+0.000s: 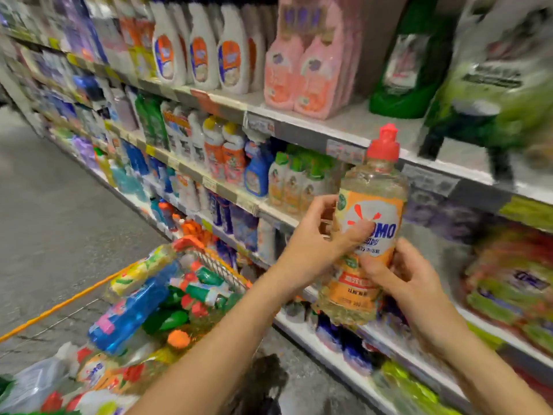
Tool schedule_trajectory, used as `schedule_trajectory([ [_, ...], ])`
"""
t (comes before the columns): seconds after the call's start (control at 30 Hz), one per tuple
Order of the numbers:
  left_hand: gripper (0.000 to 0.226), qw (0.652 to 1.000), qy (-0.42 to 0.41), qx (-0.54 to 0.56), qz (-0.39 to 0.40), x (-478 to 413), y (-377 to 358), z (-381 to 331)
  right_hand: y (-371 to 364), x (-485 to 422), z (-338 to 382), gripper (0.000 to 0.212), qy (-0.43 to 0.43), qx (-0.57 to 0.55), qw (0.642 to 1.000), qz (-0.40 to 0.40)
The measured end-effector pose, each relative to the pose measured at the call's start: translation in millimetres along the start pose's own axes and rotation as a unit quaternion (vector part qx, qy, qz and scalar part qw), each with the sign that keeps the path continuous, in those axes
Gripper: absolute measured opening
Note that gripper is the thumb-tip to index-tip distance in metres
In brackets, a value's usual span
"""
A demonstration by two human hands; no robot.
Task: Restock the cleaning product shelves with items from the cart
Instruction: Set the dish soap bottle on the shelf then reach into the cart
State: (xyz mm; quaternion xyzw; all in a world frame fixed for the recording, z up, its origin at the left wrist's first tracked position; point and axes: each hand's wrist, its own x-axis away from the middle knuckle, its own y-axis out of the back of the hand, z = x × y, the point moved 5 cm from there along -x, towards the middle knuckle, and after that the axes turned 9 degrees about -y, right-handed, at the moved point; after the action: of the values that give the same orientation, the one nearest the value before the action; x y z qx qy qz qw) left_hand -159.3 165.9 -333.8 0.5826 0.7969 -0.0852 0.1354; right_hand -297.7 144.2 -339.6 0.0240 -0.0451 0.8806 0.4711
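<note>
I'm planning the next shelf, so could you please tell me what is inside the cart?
The cart holds a blue bottle, green bottles and a yellow-green pack, lying jumbled together. Whatever sits beneath them is covered.

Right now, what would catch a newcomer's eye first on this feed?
First, the clear bottle with a red cap and orange label, held upright mid-frame: the left hand grips its middle and the right hand grips lower down. Next, the cart at lower left, heaped with colourful bottles, and the pink bottles standing on the upper shelf.
</note>
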Motion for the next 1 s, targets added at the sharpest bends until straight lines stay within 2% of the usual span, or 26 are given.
schedule_trajectory([
  [0.1,0.054,0.998,-0.032,0.010,0.062,-17,-47,-10,44,18,17,0.034,0.049,0.028,0.995,-0.077],
  [0.27,0.048,0.984,-0.094,0.017,0.150,-42,-108,-36,101,42,44,0.068,0.118,0.038,0.978,-0.170],
  [0.43,0.042,0.971,-0.173,0.005,0.167,-79,-153,-50,156,48,74,0.078,0.177,0.036,0.950,-0.255],
  [0.53,0.029,0.960,-0.212,-0.015,0.183,-105,-175,-52,184,41,98,0.077,0.200,0.053,0.937,-0.282],
  [0.57,0.030,0.956,-0.224,-0.025,0.189,-114,-182,-53,193,38,105,0.072,0.207,0.064,0.932,-0.290],
  [0.67,0.052,0.939,-0.258,-0.100,0.203,-143,-203,-50,219,20,119,0.049,0.224,0.072,0.921,-0.310],
  [0.8,0.078,0.924,-0.241,-0.160,0.250,-176,-228,-38,244,-9,128,0.051,0.228,0.086,0.915,-0.321],
  [0.93,0.085,0.900,-0.241,-0.206,0.298,-189,-239,-22,261,-32,120,0.047,0.200,0.083,0.926,-0.310],
  [1.0,0.086,0.904,-0.224,-0.184,0.313,-191,-240,-16,265,-37,114,0.048,0.183,0.081,0.932,-0.303],
])
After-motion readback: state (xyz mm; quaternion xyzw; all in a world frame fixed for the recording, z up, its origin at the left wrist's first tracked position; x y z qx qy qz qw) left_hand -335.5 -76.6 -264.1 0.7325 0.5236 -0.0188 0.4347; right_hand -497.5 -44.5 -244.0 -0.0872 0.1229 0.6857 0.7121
